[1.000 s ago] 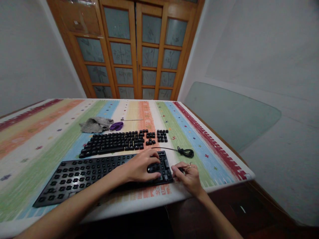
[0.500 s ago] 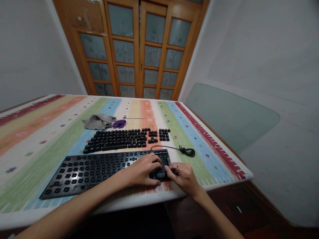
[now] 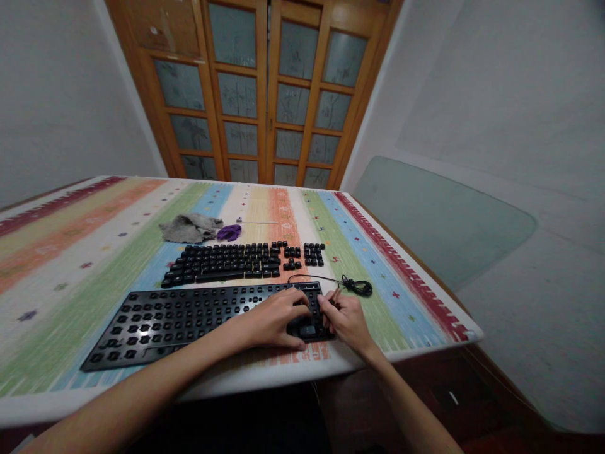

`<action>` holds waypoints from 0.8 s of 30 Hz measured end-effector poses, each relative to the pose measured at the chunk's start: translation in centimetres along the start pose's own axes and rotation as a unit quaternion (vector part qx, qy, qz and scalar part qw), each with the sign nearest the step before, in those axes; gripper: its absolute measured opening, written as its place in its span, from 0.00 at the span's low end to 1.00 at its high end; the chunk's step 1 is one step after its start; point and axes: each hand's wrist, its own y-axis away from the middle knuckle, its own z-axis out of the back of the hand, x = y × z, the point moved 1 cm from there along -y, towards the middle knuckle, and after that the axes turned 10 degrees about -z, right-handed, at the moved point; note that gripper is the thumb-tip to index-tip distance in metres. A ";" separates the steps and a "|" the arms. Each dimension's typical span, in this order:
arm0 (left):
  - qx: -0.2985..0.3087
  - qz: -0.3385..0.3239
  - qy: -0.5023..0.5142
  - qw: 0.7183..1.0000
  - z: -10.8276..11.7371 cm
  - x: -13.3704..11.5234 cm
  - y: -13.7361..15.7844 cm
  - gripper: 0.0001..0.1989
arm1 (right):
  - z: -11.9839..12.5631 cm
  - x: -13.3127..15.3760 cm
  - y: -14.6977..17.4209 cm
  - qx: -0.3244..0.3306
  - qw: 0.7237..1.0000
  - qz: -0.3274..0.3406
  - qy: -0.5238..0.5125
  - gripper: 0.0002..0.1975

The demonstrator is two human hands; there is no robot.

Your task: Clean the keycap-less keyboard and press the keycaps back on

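Spotting a black keyboard (image 3: 189, 315) on the tabletop (image 3: 118, 258); well behind it, we get gray cloth (image 3: 191, 227), then purple cloth (image 3: 229, 232). Loose keycaps (image 3: 227, 263) in rows just behind keyboard. Left hand (image 3: 276, 318) on keyboard's right end, fingers spread. Right hand (image 3: 346, 320) at keyboard's right edge, fingers curled; whether they grip anything, we can't tell. Bundled cable (image 3: 359, 287) behind keyboard's right end.

left hand (image 3: 278, 317): bare, slim-fingered | left forearm (image 3: 165, 377): bare, long, tapering toward wrist | right hand (image 3: 348, 320): bare, slim-fingered | right forearm (image 3: 407, 396): bare, slender | dark patch (image 3: 236, 421) at lower middle: clothing or shadow, cannot tell
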 end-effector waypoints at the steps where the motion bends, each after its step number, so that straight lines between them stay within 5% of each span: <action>1: 0.005 0.000 -0.001 1.000 0.0 0.0 0.0 0.22 | -0.1 -0.1 -0.2 -0.005 1.000 -0.010 -0.009 0.24; 9: 0.018 0.005 -0.017 1.000 0.5 -0.4 -0.3 0.25 | 0.5 -1.2 -1.2 -0.013 0.988 -0.108 -0.113 0.27; 16: -0.049 0.015 -0.007 0.999 0.3 -1.3 -1.7 0.14 | 1.3 -0.2 -0.4 -0.040 0.995 -0.031 -0.088 0.25; 24: -0.058 -0.019 0.014 0.998 0.2 -1.2 -2.4 0.10 | 1.9 0.9 0.4 -0.080 0.995 0.066 0.017 0.25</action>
